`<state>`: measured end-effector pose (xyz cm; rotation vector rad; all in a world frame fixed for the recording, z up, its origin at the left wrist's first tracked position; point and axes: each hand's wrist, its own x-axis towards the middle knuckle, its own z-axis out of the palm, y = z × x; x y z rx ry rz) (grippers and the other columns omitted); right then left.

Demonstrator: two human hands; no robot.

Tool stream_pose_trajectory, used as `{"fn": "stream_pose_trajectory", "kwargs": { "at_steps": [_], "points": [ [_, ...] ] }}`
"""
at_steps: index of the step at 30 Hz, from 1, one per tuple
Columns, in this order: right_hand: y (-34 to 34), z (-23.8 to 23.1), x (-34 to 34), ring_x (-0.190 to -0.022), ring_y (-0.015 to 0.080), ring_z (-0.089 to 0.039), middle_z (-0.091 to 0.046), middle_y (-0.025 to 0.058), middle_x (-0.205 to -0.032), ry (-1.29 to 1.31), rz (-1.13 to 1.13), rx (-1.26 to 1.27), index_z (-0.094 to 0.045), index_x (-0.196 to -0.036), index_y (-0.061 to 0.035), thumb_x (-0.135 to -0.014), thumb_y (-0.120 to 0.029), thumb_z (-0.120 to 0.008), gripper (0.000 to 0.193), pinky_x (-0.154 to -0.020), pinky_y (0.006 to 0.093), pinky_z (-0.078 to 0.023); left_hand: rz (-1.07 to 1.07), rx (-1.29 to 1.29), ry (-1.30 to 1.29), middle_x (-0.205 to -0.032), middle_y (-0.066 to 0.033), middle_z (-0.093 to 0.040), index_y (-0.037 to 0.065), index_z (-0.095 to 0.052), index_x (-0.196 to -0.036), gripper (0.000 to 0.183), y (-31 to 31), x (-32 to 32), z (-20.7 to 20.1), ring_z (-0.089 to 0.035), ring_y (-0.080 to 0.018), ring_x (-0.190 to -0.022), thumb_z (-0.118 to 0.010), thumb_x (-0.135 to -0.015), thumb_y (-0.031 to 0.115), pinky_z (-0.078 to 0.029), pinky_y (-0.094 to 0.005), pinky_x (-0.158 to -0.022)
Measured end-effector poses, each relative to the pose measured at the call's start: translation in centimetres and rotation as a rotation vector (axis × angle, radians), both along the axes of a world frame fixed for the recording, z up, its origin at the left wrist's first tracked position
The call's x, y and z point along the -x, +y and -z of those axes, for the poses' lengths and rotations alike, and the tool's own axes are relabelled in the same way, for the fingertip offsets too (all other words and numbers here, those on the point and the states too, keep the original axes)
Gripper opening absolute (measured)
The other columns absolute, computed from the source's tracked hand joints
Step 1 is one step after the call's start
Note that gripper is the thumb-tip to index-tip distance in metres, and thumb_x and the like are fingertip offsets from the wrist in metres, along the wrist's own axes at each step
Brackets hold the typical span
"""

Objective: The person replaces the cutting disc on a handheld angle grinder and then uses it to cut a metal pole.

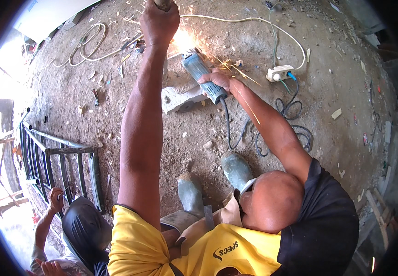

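Note:
My right hand (218, 82) is closed round the body of a blue-grey angle grinder (198, 69). Bright sparks (185, 40) fly from the grinder's far end, and the glare hides the disc and what it touches. Up at the top edge, my left arm is stretched out and my left hand (160, 24) is a fist round a brownish round bar (163, 4); only a short end of it shows. Beneath the grinder lies a grey concrete block (180, 99) on the dirt. A dark cord (228, 124) runs from the grinder's rear.
A white power strip (280, 73) with plugs lies to the right, beside coiled dark cord (305, 135). Pale cable (88, 46) loops at the far left. A green metal frame (63, 151) stands left, near another person (83, 227). My rubber boots (190, 194) are below the block.

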<state>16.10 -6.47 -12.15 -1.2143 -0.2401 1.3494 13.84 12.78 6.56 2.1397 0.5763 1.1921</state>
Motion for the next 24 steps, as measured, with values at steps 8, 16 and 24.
{"fn": "stream_pose_trajectory", "kwargs": {
  "at_steps": [8, 16, 24],
  "points": [
    [-0.7, -0.8, 1.1, -0.054, 0.0246, -0.067, -0.062, 0.0152, -0.077, -0.003, 0.088, 0.051, -0.049, -0.111, 0.0075, -0.078, -0.012, -0.075, 0.047, -0.046, 0.0357, -0.059, -0.018, 0.073, -0.008, -0.071, -0.0267, -0.062, -0.002, -0.058, -0.094, 0.026, -0.2, -0.7, 0.1, -0.067, -0.0433, -0.070, -0.066, -0.087, 0.022, -0.048, -0.0487, -0.058],
    [-1.2, -0.5, 0.8, -0.056, 0.0237, -0.068, -0.065, 0.0163, -0.076, 0.010, 0.000, 0.048, -0.055, -0.105, 0.0050, -0.078, -0.017, -0.076, 0.041, -0.044, 0.0352, -0.058, 0.005, 0.048, -0.082, -0.069, -0.0253, -0.062, -0.003, -0.059, -0.095, 0.027, 0.2, -1.1, 0.8, -0.066, -0.0427, -0.067, -0.066, -0.087, 0.022, -0.048, -0.0473, -0.057],
    [-0.6, -0.7, 0.8, -0.055, 0.0231, -0.068, -0.065, 0.0161, -0.076, -0.003, 0.010, 0.056, -0.055, -0.104, 0.0058, -0.078, -0.017, -0.077, 0.041, -0.044, 0.0337, -0.058, -0.038, 0.035, -0.024, -0.068, -0.0247, -0.062, -0.002, -0.059, -0.095, 0.027, 0.2, -1.0, 0.8, -0.066, -0.0419, -0.066, -0.066, -0.087, 0.022, -0.047, -0.0480, -0.056]
  ]
}}
